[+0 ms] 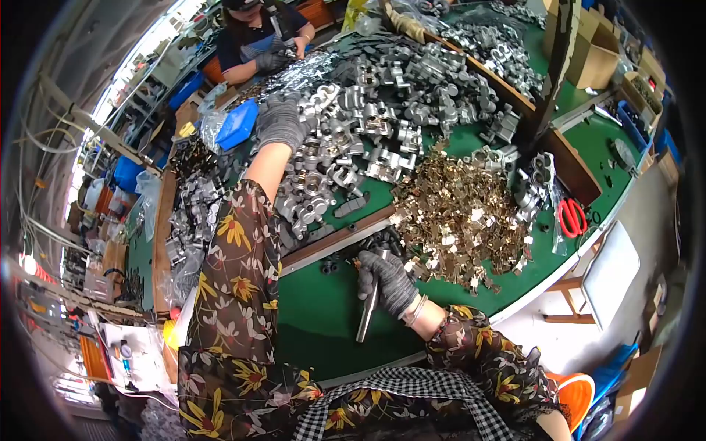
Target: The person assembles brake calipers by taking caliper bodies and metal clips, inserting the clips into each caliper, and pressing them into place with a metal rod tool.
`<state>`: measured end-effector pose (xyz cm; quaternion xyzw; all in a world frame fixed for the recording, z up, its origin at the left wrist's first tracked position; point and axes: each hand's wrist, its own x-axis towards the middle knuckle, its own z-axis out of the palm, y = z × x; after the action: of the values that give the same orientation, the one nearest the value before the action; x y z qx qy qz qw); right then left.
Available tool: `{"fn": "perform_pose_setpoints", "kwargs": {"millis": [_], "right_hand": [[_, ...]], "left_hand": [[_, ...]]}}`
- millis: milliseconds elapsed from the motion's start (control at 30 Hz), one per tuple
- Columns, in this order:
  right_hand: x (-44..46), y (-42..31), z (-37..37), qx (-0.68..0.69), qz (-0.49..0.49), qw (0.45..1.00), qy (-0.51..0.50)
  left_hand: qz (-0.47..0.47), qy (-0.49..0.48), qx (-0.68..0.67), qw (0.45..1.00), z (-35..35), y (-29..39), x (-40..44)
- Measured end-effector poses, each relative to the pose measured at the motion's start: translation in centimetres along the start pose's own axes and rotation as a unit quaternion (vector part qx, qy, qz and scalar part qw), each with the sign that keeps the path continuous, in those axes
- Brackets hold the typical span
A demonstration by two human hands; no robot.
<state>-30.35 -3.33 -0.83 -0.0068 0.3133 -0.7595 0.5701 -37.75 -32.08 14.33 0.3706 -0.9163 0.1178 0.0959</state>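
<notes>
My left hand (282,123), in a grey knit glove, reaches to the far left of a heap of silver brake calipers (312,158). Its fingertips turn down and away, so I cannot see whether they grip anything. Nearer to me, my right hand (391,283), gloved too, is closed around a shiny metal rod (368,316) that slants down over the green tabletop (316,316). Small dark parts (382,241) lie just beyond the right hand. To its upper right spreads a pile of small brass-coloured metal clips (463,213). Dark pads (351,205) rest by the calipers.
A wooden strip (338,239) divides the table in front of the calipers. Red-handled scissors (571,218) lie at the right edge. A blue tray (237,125) sits beside my left hand. Across the table, another person (257,40) handles parts. A white stool (610,275) stands at right.
</notes>
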Motion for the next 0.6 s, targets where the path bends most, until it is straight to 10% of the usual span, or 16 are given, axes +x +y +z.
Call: {"fn": "perform_pose_setpoints", "kwargs": {"millis": [167,300,367,500,600], "right_hand": [[-0.2,-0.2,0.0,-0.032,0.006,0.999,-0.005],[-0.3,-0.3,0.0,-0.055,-0.002,0.998,-0.016],[-0.2,0.0,-0.1,-0.057,-0.021,0.998,-0.025],[-0.2,-0.1,-0.1,-0.071,-0.025,0.997,-0.024],[-0.7,-0.9,0.4,-0.063,-0.025,0.998,-0.017]], "left_hand": [[-0.021,-0.009,0.046,0.999,-1.2,2.5,-0.7],[0.122,0.199,0.008,0.972,-1.2,6.6,-1.6],[0.232,0.117,-0.091,0.961,-0.5,10.1,-0.9],[0.124,-0.179,-0.057,0.974,-0.1,17.5,-0.7],[0.187,-0.144,-0.068,0.969,2.2,20.7,0.7]]}}
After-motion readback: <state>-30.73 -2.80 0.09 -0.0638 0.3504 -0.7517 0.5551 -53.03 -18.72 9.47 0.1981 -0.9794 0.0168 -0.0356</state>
